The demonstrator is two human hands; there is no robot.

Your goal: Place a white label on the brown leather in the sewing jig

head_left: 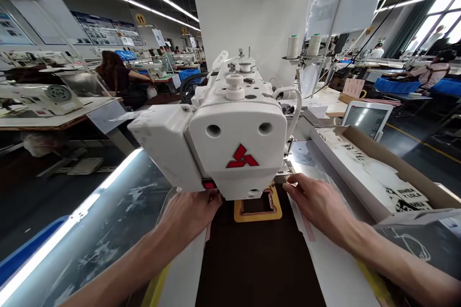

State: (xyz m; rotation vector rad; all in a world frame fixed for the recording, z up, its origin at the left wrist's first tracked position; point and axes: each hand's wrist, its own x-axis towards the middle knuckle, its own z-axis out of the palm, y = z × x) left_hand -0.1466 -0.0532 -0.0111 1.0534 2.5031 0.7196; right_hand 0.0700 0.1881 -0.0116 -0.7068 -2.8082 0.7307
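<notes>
A white sewing machine (237, 139) with a red three-diamond emblem stands straight ahead. Under its head lies a dark brown panel (257, 264), which looks like fabric. A yellow rectangular frame (258, 217) with a dark cut-out rests on the panel, its far part hidden by the machine. My left hand (192, 213) is closed at the panel's left edge, fingertips pinched beside the machine head and partly hidden. At the right edge, my right hand (317, 204) has thumb and forefinger drawn together on the panel, the other fingers curled behind.
An open cardboard box (378, 153) with printed white pieces stands to the right, beside a tablet-like screen (367, 117). Two thread cones (293, 47) stand behind. A clear glossy sheet (122, 230) slopes at the left. Co-workers sit at other machines farther off.
</notes>
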